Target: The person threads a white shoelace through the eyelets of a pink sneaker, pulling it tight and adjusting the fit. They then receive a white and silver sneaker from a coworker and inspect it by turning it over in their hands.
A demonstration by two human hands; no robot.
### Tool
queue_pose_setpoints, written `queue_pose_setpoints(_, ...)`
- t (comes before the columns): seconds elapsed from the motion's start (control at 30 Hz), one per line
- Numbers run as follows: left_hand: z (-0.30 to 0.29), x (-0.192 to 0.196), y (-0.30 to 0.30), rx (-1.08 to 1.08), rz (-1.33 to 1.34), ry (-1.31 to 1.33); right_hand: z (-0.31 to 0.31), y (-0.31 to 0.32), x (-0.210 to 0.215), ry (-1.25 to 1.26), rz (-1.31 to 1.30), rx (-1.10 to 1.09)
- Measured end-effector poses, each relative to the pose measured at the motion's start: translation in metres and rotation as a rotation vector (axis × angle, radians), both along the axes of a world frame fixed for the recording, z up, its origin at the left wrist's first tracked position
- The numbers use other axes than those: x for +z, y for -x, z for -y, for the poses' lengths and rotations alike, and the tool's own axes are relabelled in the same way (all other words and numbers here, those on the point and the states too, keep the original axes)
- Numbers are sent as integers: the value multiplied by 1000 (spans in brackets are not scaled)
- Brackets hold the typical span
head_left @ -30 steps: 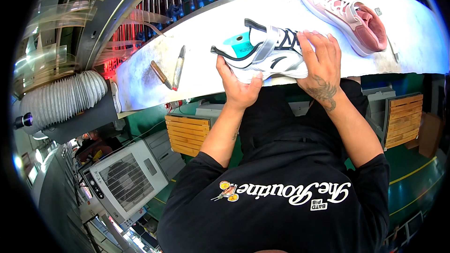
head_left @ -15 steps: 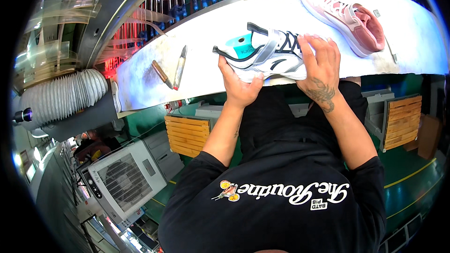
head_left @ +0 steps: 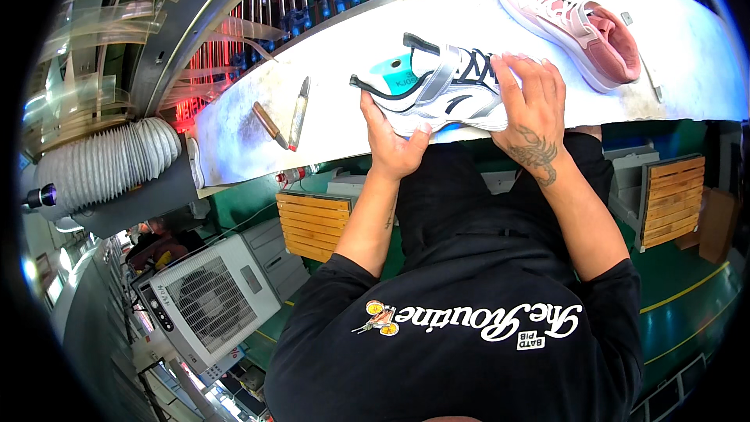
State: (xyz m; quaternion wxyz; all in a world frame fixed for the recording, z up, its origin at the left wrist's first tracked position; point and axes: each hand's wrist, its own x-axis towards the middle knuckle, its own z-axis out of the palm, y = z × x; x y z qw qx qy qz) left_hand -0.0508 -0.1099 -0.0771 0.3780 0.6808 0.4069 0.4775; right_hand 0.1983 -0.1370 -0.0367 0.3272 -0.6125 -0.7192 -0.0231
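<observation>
A white sneaker with black trim and a teal heel lies on its side at the near edge of the white worktable. My left hand grips its heel end from below, thumb up against the sole. My right hand lies over the toe and lace part, fingers spread, holding it down. A pink sneaker rests further back on the right, touched by neither hand.
Two pen-like tools, a brown pen-like tool and a silver pen-like tool, lie on the table to the left. A ribbed grey duct runs at far left. Below stand a fan unit and wooden slat crates.
The white sneaker has tilted and shifted slightly under both hands; my left hand has slid a little along the heel. The pink sneaker and the tools have not moved.
</observation>
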Motion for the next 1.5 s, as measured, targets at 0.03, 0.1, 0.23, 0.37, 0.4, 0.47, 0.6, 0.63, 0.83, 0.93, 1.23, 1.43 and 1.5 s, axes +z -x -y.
queue_pose_setpoints(0.03, 0, 0, 0, -5, 12, 12, 0, 0, -1, -1, 7, -3)
queue_pose_setpoints(0.1, -1, 1, 2, 5, -48, -29, 0, 0, -1, 0, 9, 1)
queue_pose_setpoints(0.23, -1, 1, 2, 12, -36, -38, -1, 0, -2, 8, 9, -3)
queue_pose_setpoints(0.37, -1, 1, 0, 37, -92, -68, -2, -1, -2, 10, 11, 1)
queue_pose_setpoints(0.4, -1, 1, -1, 31, -68, -55, -2, -1, -1, 13, 22, 2)
queue_pose_setpoints(0.47, -1, 1, -3, 31, -45, -46, -2, -1, -1, 7, 21, 4)
queue_pose_setpoints(0.6, 0, 1, -6, 46, -63, -67, -5, -1, 1, -20, -6, 8)
queue_pose_setpoints(0.63, 0, 2, -6, 52, -57, -67, -5, -2, 1, -12, 2, 7)
queue_pose_setpoints(0.83, -5, 6, -5, 90, -157, -124, -5, -1, 4, 15, 6, 4)
queue_pose_setpoints(0.93, -4, 10, -3, 93, -151, -64, -4, -1, 3, 27, 24, 0)
queue_pose_setpoints(1.23, 1, 20, -5, 78, 7, 85, -3, -2, 2, -8, -13, 4)
queue_pose_setpoints(1.43, 2, 17, -9, 93, 6, 53, -1, -3, -1, -16, 18, 11)
queue_pose_setpoints(1.5, 1, 20, -11, 108, -11, 51, -1, -2, -1, -19, -4, 10)
